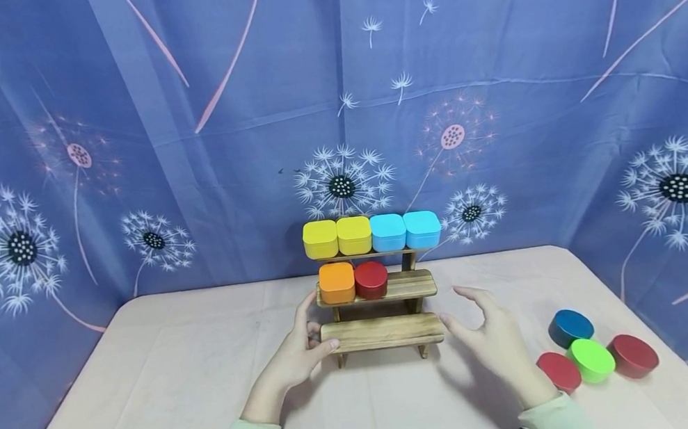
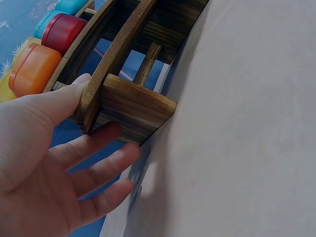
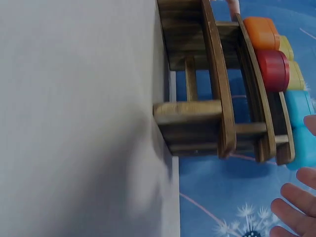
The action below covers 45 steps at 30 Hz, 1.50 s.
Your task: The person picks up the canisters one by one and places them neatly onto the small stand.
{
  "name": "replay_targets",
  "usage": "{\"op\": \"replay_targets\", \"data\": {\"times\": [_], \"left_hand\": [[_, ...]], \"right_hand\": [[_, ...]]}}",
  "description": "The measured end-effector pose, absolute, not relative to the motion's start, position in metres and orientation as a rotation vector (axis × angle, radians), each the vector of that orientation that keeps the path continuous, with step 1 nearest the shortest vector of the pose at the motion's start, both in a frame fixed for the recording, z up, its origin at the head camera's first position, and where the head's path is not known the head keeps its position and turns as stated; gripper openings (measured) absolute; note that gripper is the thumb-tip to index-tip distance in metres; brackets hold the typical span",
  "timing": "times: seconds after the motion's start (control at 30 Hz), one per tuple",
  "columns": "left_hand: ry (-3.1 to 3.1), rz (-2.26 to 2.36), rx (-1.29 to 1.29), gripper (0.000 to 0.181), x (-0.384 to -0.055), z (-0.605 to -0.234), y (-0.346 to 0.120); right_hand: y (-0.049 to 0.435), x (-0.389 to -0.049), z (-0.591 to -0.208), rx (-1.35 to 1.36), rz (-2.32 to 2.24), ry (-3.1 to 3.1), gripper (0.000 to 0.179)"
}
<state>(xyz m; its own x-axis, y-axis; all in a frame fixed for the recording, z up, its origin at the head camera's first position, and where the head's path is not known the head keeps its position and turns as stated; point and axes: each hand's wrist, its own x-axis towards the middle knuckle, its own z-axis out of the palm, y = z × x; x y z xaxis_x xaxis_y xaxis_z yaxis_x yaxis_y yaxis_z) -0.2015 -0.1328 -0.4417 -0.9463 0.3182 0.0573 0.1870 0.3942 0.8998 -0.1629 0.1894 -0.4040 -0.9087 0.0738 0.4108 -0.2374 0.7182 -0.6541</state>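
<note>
1. The wooden rack point(image 1: 381, 329) stands near the middle of the bench point(image 1: 167, 387)'s back edge.
2. My left hand point(image 1: 295, 359) is at its left end: thumb resting on the lowest shelf point(image 1: 394, 335), fingers loosely spread beside the wood.
3. My right hand point(image 1: 497, 339) holds nothing, thumb and fingers spread just beside the right end.
4. To handle the rack well, I judge I need matching low holds at both ends, level and gentle, as the boxes could slide.
5. The middle shelf point(image 1: 413, 283) carries an orange box point(image 1: 337, 283) and a red round box point(image 1: 371, 281); the top shelf point(image 3: 286, 148), two yellow boxes point(image 1: 321, 240) and two light-blue boxes point(image 1: 387, 233). All look closed; I cannot see inside.
6. Near the bench's right edge sit a dark-blue tin point(image 1: 571, 328), a green tin point(image 1: 591, 360) and two red tins point(image 1: 633, 356), contents also hidden.
</note>
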Motion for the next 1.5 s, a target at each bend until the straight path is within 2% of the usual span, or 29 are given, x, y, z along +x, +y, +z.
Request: {"op": "replay_targets", "data": {"times": [0.33,0.6,1.3,1.5], "left_hand": [[2.511,1.606,0.453,0.091,-0.202,-0.442,-0.134],[2.503,1.606,0.439,0.092,-0.201,-0.442,-0.134],[2.501,1.594,0.439,0.091,-0.201,-0.442,-0.133],[2.495,1.601,0.449,0.091,-0.200,-0.440,-0.133]], "right_hand": [[0.221,-0.152,-0.398,0.062,1.029,-2.643,0.062],[0.248,-0.145,-0.397,0.130,0.864,-2.607,0.060],[0.317,-0.136,-0.386,0.351,0.723,-2.875,0.078],[0.336,-0.134,-0.387,0.433,0.644,-2.911,0.079]]}}
